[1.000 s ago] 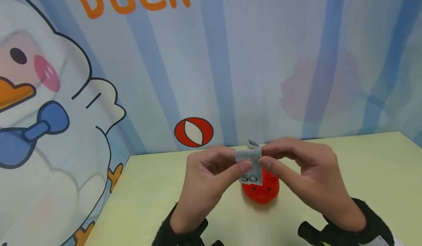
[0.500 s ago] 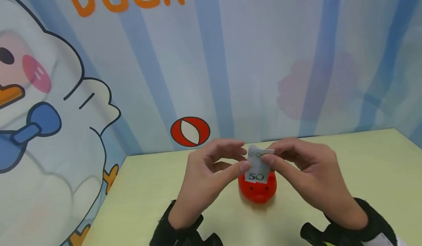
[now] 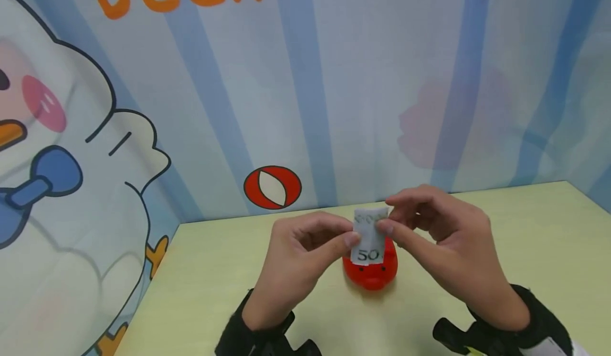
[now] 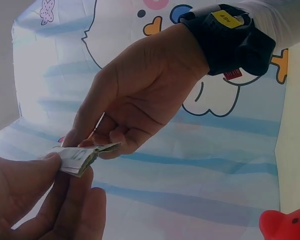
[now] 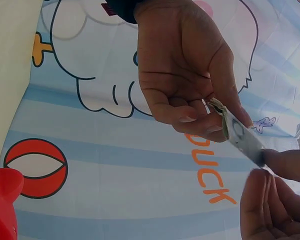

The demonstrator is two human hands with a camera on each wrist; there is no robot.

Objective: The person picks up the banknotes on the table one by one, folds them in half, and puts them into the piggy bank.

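Both hands hold a small folded banknote [image 3: 368, 235] marked "50" just above a red piggy bank [image 3: 371, 275] on the pale table [image 3: 525, 239]. My left hand [image 3: 352, 234] pinches the note's left edge between thumb and fingers. My right hand [image 3: 387, 220] pinches its upper right corner. In the left wrist view the folded note [image 4: 80, 157] sits between the two hands, with the piggy bank [image 4: 287, 225] at the lower right. The right wrist view shows the note [image 5: 242, 135] edge-on and the piggy bank [image 5: 2, 205] at the lower left.
A wall with a cartoon duck [image 3: 71, 186], blue stripes and a red ball picture [image 3: 272, 187] closes the back and left of the table. Black wrist straps [image 3: 501, 329] sit at the frame's bottom edge.
The note's raised top flap has been folded down flatter. Both hands have kept their pinch and stayed over the piggy bank, with the note shifted slightly right.
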